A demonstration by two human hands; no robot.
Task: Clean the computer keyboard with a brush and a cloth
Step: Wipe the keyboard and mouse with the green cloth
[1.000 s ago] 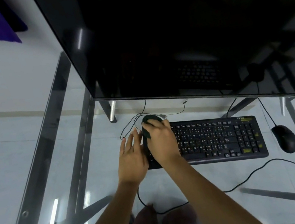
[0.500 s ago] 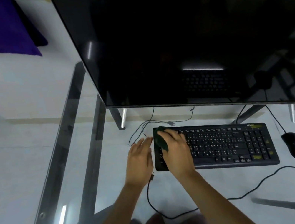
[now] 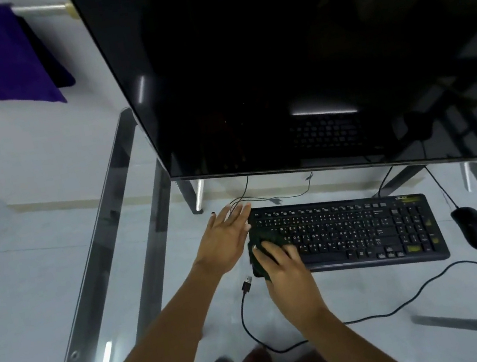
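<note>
So: right hand (image 3: pixel 285 263) is palm-down over the keyboard's (image 3: pixel 347 233) left end, fingers curled onto a dark cloth (image 3: pixel 261 240) pressed against the keys. Left hand (image 3: pixel 228 239) lies flat on the glass table (image 3: pixel 112 265) just beside the keyboard's left edge, fingers straight and spread (holding nothing).

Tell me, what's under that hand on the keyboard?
A dark cloth lies under the right hand, pressed onto the left end of the keyboard. The keys beneath the cloth are covered, so they cannot be seen.
</note>
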